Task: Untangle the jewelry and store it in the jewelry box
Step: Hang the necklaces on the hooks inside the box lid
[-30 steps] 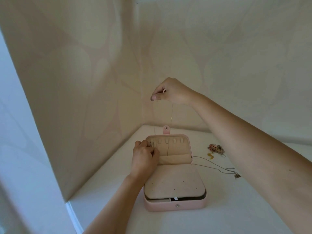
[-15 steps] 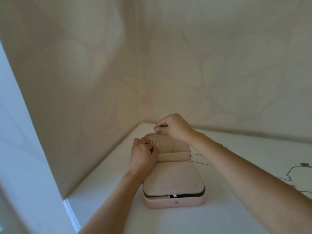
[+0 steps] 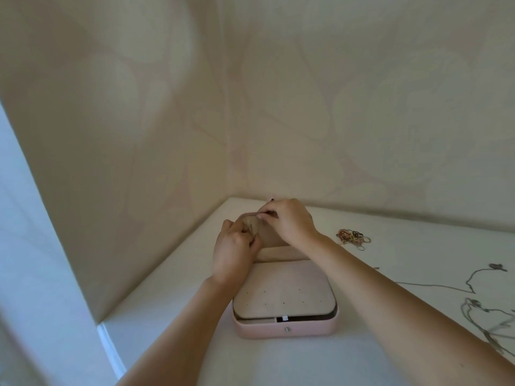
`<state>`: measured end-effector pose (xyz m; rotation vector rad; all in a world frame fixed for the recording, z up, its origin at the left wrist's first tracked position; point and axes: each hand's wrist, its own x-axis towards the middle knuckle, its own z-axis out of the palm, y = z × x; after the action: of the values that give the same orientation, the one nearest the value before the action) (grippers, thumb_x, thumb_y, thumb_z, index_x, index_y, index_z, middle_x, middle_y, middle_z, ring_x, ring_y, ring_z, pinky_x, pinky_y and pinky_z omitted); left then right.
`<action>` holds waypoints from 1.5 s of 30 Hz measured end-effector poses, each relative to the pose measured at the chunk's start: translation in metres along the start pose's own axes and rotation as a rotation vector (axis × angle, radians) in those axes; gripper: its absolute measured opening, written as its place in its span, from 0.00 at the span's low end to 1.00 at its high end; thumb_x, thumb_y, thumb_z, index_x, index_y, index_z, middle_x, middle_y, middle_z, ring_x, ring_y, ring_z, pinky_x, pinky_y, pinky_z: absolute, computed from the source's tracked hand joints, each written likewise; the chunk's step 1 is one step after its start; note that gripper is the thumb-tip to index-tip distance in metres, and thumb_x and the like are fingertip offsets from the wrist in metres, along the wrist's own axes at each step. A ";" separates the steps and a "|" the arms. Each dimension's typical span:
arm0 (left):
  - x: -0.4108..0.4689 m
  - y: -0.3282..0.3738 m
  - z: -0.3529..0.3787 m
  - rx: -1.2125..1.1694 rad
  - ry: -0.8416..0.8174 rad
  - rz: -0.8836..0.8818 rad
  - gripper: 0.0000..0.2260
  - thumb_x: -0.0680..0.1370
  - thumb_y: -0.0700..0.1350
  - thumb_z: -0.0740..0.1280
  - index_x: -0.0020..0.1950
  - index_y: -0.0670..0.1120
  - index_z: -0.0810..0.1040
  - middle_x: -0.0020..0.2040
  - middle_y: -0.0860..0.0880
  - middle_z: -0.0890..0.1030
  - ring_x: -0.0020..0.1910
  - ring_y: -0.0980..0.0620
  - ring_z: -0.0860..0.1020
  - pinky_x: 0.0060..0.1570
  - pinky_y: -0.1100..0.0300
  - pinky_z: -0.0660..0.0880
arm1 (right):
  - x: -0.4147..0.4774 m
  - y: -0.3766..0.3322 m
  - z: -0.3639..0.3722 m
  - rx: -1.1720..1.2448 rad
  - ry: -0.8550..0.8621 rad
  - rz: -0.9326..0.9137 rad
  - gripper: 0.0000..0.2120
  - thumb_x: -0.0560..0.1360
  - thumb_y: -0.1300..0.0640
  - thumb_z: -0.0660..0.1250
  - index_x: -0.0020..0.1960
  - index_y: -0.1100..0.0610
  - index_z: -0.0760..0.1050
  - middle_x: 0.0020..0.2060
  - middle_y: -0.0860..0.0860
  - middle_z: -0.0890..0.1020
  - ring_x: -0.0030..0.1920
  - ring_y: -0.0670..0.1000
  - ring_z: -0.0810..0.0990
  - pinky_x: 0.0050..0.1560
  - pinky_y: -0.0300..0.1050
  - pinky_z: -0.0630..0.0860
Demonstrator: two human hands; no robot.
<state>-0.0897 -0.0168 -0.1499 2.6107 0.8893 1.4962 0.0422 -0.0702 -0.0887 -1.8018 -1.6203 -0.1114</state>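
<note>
A pink jewelry box [image 3: 287,328] stands open on the white table, its lid upright at the back and a beige perforated insert [image 3: 282,295] over the base. My left hand [image 3: 235,252] is pinched at the left side of the lid's inner panel. My right hand [image 3: 289,221] is pinched at the lid's top edge. Both appear to hold a thin gold chain against the lid; the chain itself is barely visible. Grey chains [image 3: 473,296] lie loose on the table at the right.
A tangled heap of coloured jewelry [image 3: 352,236] sits right of the box near the back wall. Patterned beige walls meet in a corner just behind the box. The table's left edge runs along a white surface [image 3: 41,274].
My right hand came down from high above the box, where it held the chain stretched, to the lid's top edge. My left hand stayed at the lid. The view shifted right.
</note>
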 end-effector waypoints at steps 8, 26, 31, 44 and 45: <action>0.001 0.001 0.002 0.050 0.034 0.040 0.15 0.70 0.41 0.62 0.23 0.40 0.70 0.31 0.46 0.76 0.32 0.46 0.70 0.25 0.56 0.70 | 0.008 0.001 -0.008 0.171 -0.073 0.108 0.06 0.71 0.50 0.69 0.37 0.42 0.82 0.32 0.36 0.80 0.41 0.41 0.78 0.50 0.54 0.77; 0.000 -0.001 0.004 0.035 0.075 0.058 0.16 0.71 0.43 0.58 0.24 0.39 0.72 0.31 0.46 0.76 0.33 0.46 0.69 0.26 0.56 0.70 | 0.021 -0.016 -0.019 0.022 -0.100 -0.222 0.04 0.71 0.59 0.73 0.44 0.59 0.84 0.38 0.49 0.76 0.37 0.47 0.75 0.40 0.41 0.72; 0.000 -0.001 0.005 0.053 0.066 0.038 0.17 0.72 0.44 0.58 0.24 0.40 0.73 0.30 0.46 0.75 0.33 0.47 0.69 0.28 0.56 0.69 | 0.022 -0.017 -0.021 -0.070 -0.146 -0.256 0.05 0.72 0.59 0.72 0.46 0.59 0.84 0.39 0.49 0.77 0.38 0.46 0.73 0.40 0.39 0.67; -0.001 -0.002 0.004 0.001 0.059 0.025 0.17 0.71 0.44 0.58 0.23 0.40 0.70 0.29 0.46 0.74 0.34 0.47 0.68 0.27 0.58 0.69 | 0.026 -0.009 -0.032 -0.247 -0.228 -0.322 0.05 0.74 0.60 0.68 0.47 0.58 0.82 0.44 0.51 0.81 0.45 0.50 0.77 0.46 0.45 0.72; -0.001 -0.002 0.004 -0.004 0.058 0.016 0.18 0.71 0.44 0.57 0.23 0.40 0.70 0.29 0.46 0.74 0.34 0.47 0.68 0.27 0.58 0.69 | 0.025 -0.009 -0.031 -0.255 -0.226 -0.331 0.05 0.74 0.59 0.68 0.48 0.58 0.82 0.44 0.51 0.81 0.45 0.50 0.77 0.46 0.45 0.72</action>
<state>-0.0875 -0.0145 -0.1533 2.5901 0.8705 1.5836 0.0514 -0.0667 -0.0489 -1.7631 -2.1417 -0.2841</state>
